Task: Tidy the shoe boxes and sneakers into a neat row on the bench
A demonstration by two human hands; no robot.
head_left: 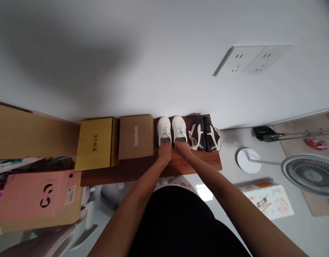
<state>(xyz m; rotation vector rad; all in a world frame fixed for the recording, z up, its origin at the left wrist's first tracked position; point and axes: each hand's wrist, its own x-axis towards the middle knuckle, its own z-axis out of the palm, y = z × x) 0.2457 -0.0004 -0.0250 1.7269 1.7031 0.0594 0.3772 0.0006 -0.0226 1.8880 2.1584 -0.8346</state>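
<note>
Two white lace-up sneakers stand side by side on a reddish-brown wooden shelf top (143, 169), toes toward the wall. My left hand (165, 150) is closed round the heel of the left white sneaker (163, 126). At the heel of the right white sneaker (179, 125), my right hand (182, 148) grips in the same way. Grey insoles show inside both shoes. Just right of them sits a pair of dark brown sneakers (199, 134) with cream laces and stripes. A brown shoe box (136, 150) marked "balabala" lies close on the left.
A yellow "MMOK" box (94, 157) sits at the shelf's left part. Farther left are a pink box (25, 200) and a large cardboard piece (27, 132). A white fan (311, 176) and a tissue pack (271, 201) are on the right. Wall sockets (250, 59) are above.
</note>
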